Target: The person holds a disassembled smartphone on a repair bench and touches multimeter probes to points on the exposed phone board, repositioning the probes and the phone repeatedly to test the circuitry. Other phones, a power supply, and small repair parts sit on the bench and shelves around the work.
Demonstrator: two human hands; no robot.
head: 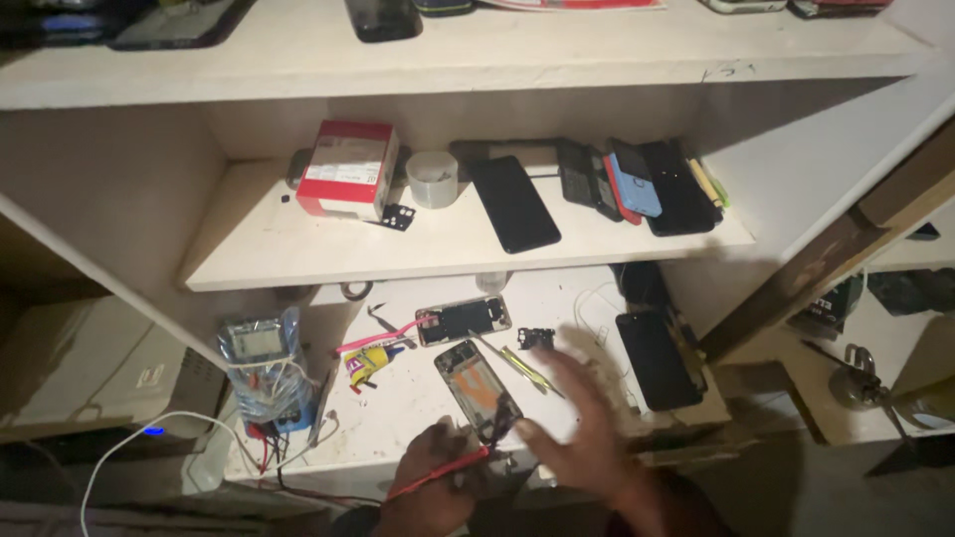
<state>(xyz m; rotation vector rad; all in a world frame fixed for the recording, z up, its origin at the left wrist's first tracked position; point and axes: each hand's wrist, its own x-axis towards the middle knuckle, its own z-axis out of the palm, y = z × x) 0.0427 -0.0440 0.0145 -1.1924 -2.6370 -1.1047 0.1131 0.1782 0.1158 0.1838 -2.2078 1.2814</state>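
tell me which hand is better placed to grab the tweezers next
Right, probably. The right hand is open and empty, blurred, just below the tweezers on the bench. The left hand is occupied with a red probe at the opened phone, and lies farther off.

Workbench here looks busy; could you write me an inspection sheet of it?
Surface: white bench under a shelf.
Job's things: opened phone; red probe.
Clutter: second opened phone, tweezers, multimeter, red box, tape roll, stacked phones.
Hands: left hand holds the probe; right hand blurred, open.
Cables: white cable.
Surroundings: dim, wooden frame at right.
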